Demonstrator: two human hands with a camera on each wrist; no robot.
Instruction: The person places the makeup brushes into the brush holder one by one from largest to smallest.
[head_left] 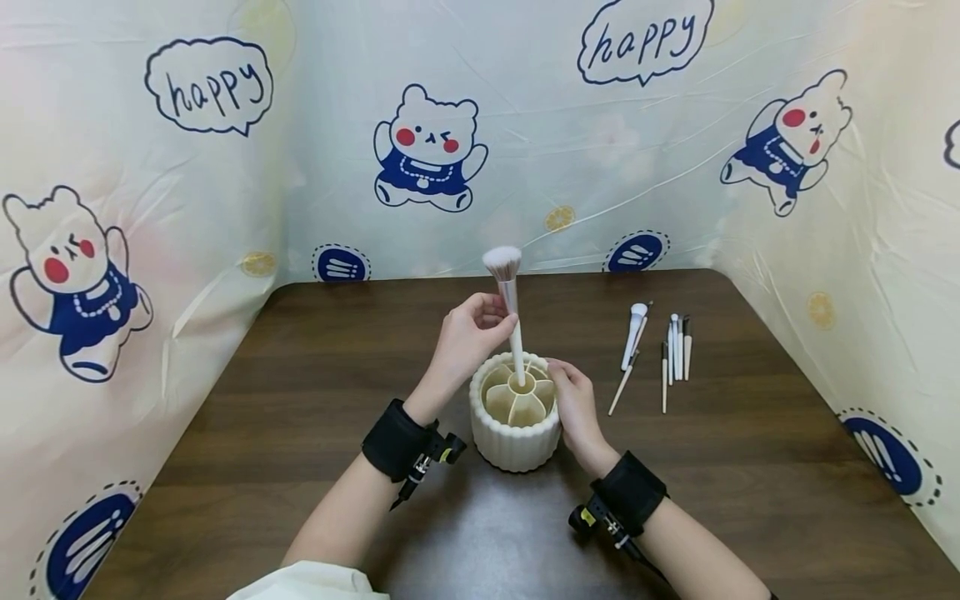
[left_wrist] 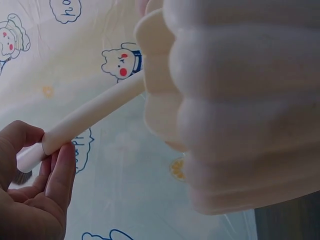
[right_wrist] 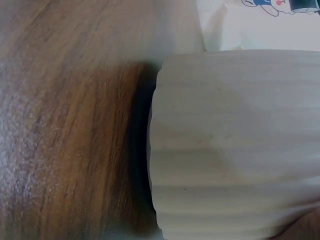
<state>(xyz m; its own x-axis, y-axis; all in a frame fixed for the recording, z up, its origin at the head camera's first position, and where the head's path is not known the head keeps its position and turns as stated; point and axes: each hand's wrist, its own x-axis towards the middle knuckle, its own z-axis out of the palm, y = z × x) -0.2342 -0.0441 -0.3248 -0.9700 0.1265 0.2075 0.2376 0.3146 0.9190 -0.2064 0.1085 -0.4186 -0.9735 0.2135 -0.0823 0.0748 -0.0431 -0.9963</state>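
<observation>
A large white makeup brush stands bristles up, its handle end in the middle compartment of a cream ribbed brush holder. My left hand pinches the brush between thumb and fingers near the top of its handle. In the left wrist view the white handle slants from those fingers toward the holder's scalloped rim. On the holder's right side rests my right hand, with the thumb and fingertips at the rim. The right wrist view is mostly filled by the holder's ribbed wall, with only a bit of that hand at the corner.
Several smaller brushes lie to the right on the dark wooden table, in a left group with a white brush and a right group with a slim brush. A printed curtain encloses the table's back and sides.
</observation>
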